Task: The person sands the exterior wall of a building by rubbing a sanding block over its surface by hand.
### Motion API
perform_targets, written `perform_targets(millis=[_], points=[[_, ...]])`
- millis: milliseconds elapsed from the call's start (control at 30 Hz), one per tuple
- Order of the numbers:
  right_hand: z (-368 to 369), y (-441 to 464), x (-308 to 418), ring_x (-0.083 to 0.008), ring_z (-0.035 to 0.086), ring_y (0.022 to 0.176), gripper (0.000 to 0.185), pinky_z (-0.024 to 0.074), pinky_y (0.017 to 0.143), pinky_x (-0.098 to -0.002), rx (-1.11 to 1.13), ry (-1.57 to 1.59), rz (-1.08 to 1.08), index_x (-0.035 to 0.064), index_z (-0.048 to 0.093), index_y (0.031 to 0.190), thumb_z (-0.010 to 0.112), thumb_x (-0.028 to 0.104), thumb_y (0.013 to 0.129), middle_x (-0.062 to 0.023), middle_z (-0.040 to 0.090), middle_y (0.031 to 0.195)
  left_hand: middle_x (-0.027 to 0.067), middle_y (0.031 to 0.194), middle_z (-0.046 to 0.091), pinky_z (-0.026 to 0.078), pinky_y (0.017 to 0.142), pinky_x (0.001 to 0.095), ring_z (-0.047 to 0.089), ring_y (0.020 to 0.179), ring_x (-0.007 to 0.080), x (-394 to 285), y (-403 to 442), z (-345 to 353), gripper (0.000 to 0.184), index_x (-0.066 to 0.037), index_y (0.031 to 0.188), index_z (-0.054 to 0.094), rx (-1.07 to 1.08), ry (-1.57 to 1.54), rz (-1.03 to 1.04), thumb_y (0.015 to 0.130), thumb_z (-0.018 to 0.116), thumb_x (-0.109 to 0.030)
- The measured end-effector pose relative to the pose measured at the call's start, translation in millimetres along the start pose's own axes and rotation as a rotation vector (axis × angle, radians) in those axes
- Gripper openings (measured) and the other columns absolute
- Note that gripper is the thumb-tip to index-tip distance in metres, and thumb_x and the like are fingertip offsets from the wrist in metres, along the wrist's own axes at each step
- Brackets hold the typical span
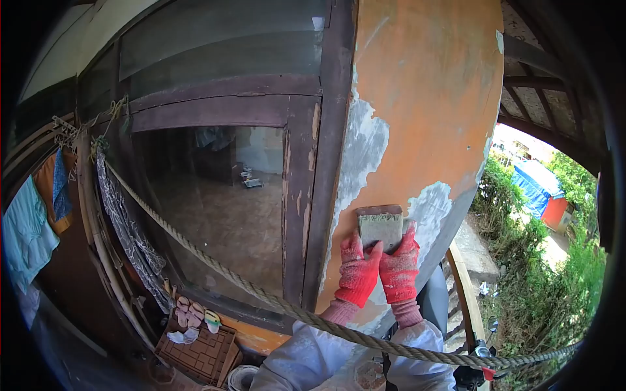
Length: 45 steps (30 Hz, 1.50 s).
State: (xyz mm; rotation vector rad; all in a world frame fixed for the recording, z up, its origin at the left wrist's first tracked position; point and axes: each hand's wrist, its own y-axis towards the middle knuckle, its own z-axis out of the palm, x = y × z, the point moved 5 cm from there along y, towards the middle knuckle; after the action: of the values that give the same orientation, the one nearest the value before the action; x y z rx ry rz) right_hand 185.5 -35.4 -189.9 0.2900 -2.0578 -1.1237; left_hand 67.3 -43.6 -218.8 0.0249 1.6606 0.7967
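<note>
Both my hands, in red knit gloves, are raised against a wall (424, 111) of orange paint. Between them is a flat grey rectangular tool (381, 229), which looks like a wide scraper, with a brown upper edge and flecks of residue along it. My left hand (358, 270) grips its lower left corner, and my right hand (400, 264) grips the lower right. The upper edge is at the painted surface; whether it touches cannot be made out. Bare grey-white patches (430, 205) with ragged paint edges lie right of the tool, and another peeled strip (365, 140) runs beside the window frame.
A thick rope (261, 293) stretches across the view, in front of my forearms. Left stand a dark-framed window (303, 195) and hanging cloths (29, 228). Below are a brown crate (195, 348) with sandals on it and a bucket (243, 378). At right, a railing (464, 296) borders greenery.
</note>
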Motion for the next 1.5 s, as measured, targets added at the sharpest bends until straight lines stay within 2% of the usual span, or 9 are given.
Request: perform_targets(millis=[367, 600, 667, 800, 1000, 1100, 1267, 1400, 1500], points=[[-9.8, -27.6, -7.5, -0.0152, 0.068, 0.088, 0.038, 0.0554, 0.080, -0.0319, 0.081, 0.761, 0.580, -0.0017, 0.066, 0.112, 0.080, 0.011, 0.080, -0.0068, 0.073, 0.097, 0.0157, 0.112, 0.066, 0.054, 0.088, 0.0403, 0.067, 0.101, 0.0272, 1.9, -1.4, 0.3, 0.057, 0.000, 0.127, 0.059, -0.024, -0.075, 0.103, 0.081, 0.081, -0.028], [-3.5, -53.3, -30.9, -0.0144, 0.069, 0.085, 0.040, 0.0553, 0.076, -0.0315, 0.073, 0.575, 0.473, -0.0015, 0.066, 0.114, 0.079, 0.018, 0.081, -0.0081, 0.074, 0.096, 0.0110, 0.098, 0.072, 0.056, 0.080, 0.0367, 0.069, 0.089, 0.0189, 10.2, -5.8, -14.7, 0.044, -0.001, 0.111, 0.069, 0.150, -0.108, -0.096, 0.081, 0.081, -0.030], [-2.6, -59.4, -27.6, -0.0143, 0.069, 0.085, 0.042, 0.0551, 0.077, -0.0320, 0.094, 0.514, 0.514, -0.0016, 0.067, 0.115, 0.080, 0.020, 0.081, -0.0093, 0.074, 0.096, 0.0189, 0.105, 0.067, 0.053, 0.085, 0.0440, 0.067, 0.095, 0.0336, 13.8, -6.1, -18.8, 0.053, -0.001, 0.106, 0.070, 0.148, -0.037, -0.165, 0.077, 0.081, -0.044], [-12.8, -46.2, -1.1, -0.0143, 0.069, 0.088, 0.043, 0.0548, 0.079, -0.0325, 0.133, 0.439, 0.542, -0.0011, 0.067, 0.116, 0.080, 0.021, 0.081, -0.0105, 0.075, 0.099, 0.0131, 0.100, 0.072, 0.055, 0.081, 0.0387, 0.070, 0.092, 0.0236, 20.3, 3.1, -14.3, 0.050, -0.001, 0.112, 0.069, 0.179, -0.032, -0.207, 0.083, 0.078, -0.041], [1.5, -71.6, -13.4, -0.0192, 0.069, 0.093, 0.044, 0.0543, 0.085, -0.0337, -0.067, 0.614, 0.601, -0.0051, 0.065, 0.121, 0.075, 0.014, 0.083, -0.0129, 0.074, 0.102, 0.0186, 0.097, 0.065, 0.049, 0.081, 0.0487, 0.061, 0.090, 0.0377, 12.4, -8.5, -17.5, 0.048, -0.001, 0.095, 0.069, 0.058, 0.244, 0.094, 0.081, 0.078, -0.046], [-21.2, -54.9, -15.5, -0.0225, 0.067, 0.095, 0.069, 0.0544, 0.083, -0.0359, -0.073, 0.382, 0.699, 0.0081, 0.053, 0.146, 0.075, 0.017, 0.081, -0.0176, 0.065, 0.115, 0.0221, 0.098, 0.065, 0.049, 0.092, 0.0503, 0.060, 0.103, 0.0410, -3.1, -7.1, -10.4, 0.056, 0.002, 0.091, 0.065, 0.065, 0.295, 0.036, 0.080, 0.077, -0.051], [1.9, -92.3, -55.0, -0.0295, 0.058, 0.104, 0.069, 0.0487, 0.093, -0.0399, -0.051, 0.402, 0.627, 0.0192, 0.050, 0.149, 0.073, 0.021, 0.084, -0.0233, 0.058, 0.125, 0.0215, 0.122, 0.054, 0.052, 0.092, 0.0458, 0.061, 0.108, 0.0375, 35.2, -45.3, 3.3, 0.082, -0.006, 0.150, 0.045, 0.075, 0.017, 0.040, 0.083, 0.078, -0.039], [-11.8, -45.5, -14.1, -0.0342, 0.055, 0.113, 0.027, 0.0443, 0.100, -0.0404, -0.025, -0.033, 0.173, 0.0186, 0.073, 0.116, 0.063, 0.020, 0.091, -0.0196, 0.048, 0.150, 0.0188, 0.114, 0.056, 0.051, 0.088, 0.0442, 0.061, 0.105, 0.0348, -20.1, -1.5, -5.1, 0.067, -0.007, 0.146, 0.049, 0.051, 0.015, 0.133, 0.088, 0.074, -0.030], [-20.0, -27.9, 6.1, -0.0337, 0.056, 0.108, 0.016, 0.0450, 0.099, -0.0406, -0.015, 0.106, 0.207, 0.0169, 0.073, 0.096, 0.057, 0.017, 0.093, -0.0136, 0.041, 0.159, 0.0197, 0.114, 0.056, 0.053, 0.084, 0.0458, 0.062, 0.102, 0.0366, -28.3, 13.8, -2.9, 0.067, -0.008, 0.142, 0.052, 0.016, -0.043, 0.183, 0.087, 0.074, -0.039]])
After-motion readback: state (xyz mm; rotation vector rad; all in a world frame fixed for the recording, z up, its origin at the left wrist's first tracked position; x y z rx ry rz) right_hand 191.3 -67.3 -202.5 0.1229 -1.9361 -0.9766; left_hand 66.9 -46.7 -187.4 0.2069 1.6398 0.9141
